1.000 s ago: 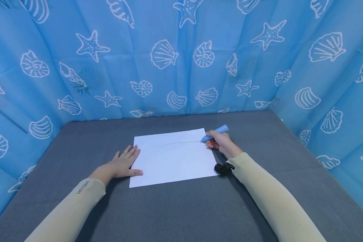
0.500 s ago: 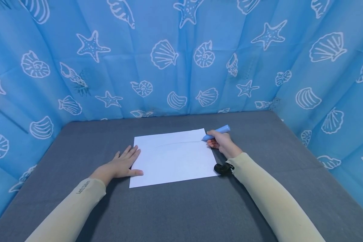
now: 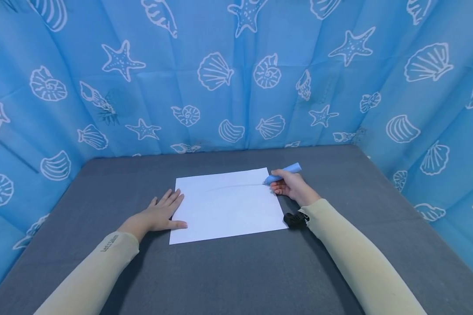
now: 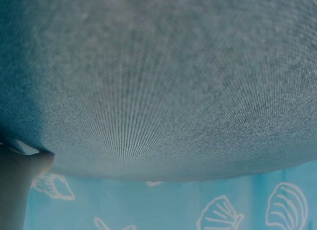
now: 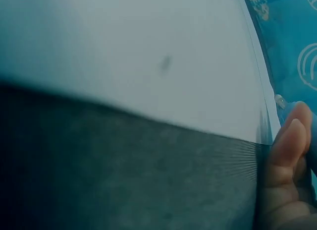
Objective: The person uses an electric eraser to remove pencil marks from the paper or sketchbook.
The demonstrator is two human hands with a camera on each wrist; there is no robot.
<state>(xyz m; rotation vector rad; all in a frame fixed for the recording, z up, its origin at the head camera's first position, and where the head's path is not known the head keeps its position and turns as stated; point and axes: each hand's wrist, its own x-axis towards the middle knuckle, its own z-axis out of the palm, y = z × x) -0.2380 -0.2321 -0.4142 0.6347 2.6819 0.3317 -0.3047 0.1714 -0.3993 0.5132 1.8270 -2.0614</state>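
Observation:
A white sheet of paper (image 3: 228, 210) lies on the grey table, with a faint, slightly curved line running across its upper part. My left hand (image 3: 159, 214) rests flat on the sheet's left edge, its fingers straight and spread. At the right edge, my right hand (image 3: 293, 186) grips a thick light-blue pen (image 3: 289, 169), whose tip points left at the line's right end. Whether the tip touches the paper I cannot tell. In the right wrist view, curled fingers (image 5: 290, 145) hold the pen near the paper's edge. The left wrist view shows only part of the left hand (image 4: 22, 175).
Grey cloth covers the table (image 3: 228, 280). A blue curtain (image 3: 236, 105) with white shells and starfish hangs behind and along both sides. A black wrist device (image 3: 295, 219) sits under the right sleeve by the paper's lower right corner.
The right hand and pen have shifted very slightly to the right, and the wrist device with them. The left hand stays on the paper. The line looks the same.

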